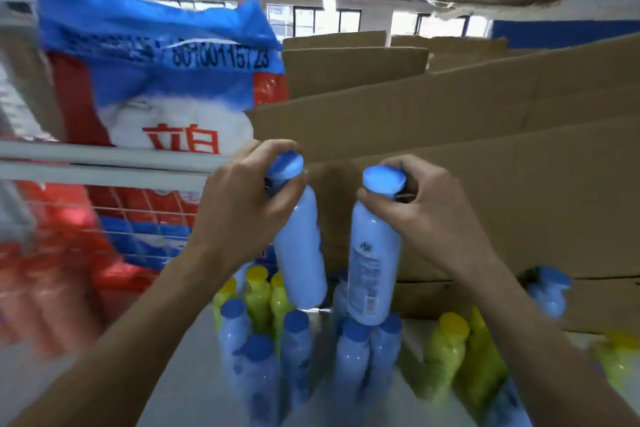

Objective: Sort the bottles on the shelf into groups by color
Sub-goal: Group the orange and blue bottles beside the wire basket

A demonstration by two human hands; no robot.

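The left hand (242,198) grips one pale blue bottle (301,250) at the neck. Its fingers curl round just under the blue cap and the thumb lies across the near side. The bottle hangs below the fingers, its base tipped to the right.

The right hand (429,208) holds a second blue bottle (374,263) in the same way. The fingers wrap the neck behind the cap and the thumb presses the near side below it. The printed label faces the camera and the base leans a little left. The two held bottles are side by side, near each other but apart, in the middle of the scene.

Below them a cluster of standing blue bottles (298,340) sits on the white shelf (187,381). The base of the right-hand bottle comes just over their caps; whether it touches them cannot be told. A group of yellow-green bottles (258,291) stands at the far left of the cluster. More yellow-green ones (446,350) stand to the right, and a lone blue bottle (549,291) is further right, against the cardboard.

Brown cardboard boxes (467,121) fill the far side. On the left a blue, white and red detergent bag (156,80) rests on a wire rack (104,166), much blurred.
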